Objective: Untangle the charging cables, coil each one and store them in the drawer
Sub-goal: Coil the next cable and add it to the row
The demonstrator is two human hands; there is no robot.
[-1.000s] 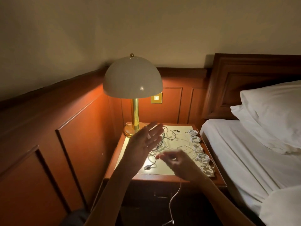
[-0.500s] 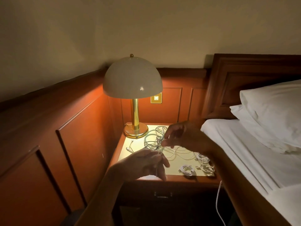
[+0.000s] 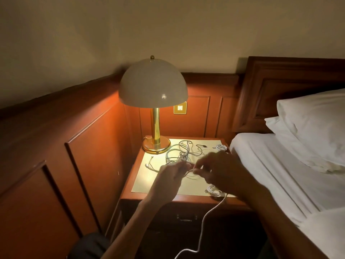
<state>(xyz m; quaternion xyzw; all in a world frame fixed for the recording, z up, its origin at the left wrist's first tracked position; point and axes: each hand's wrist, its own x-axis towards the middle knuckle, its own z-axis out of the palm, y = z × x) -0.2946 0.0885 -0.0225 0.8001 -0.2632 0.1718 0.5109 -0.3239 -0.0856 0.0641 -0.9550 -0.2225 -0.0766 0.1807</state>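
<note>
A tangle of thin charging cables lies on the nightstand top, in front of the lamp. My left hand and my right hand meet above the middle of the top, each pinching a white cable that runs between them. One white cable end hangs from under my right hand, over the front edge and down towards the floor. Small white coiled cables lie along the right side: one at the front, others at the back. The drawer below the top is closed.
A brass lamp with a dome shade stands at the nightstand's back left corner. Wood wall panelling closes in the left side. A bed with white sheets and pillows sits close on the right.
My right hand came down and left from the back of the top to meet my left hand. The left hand moved up from the front edge. The hanging cable swung left.
</note>
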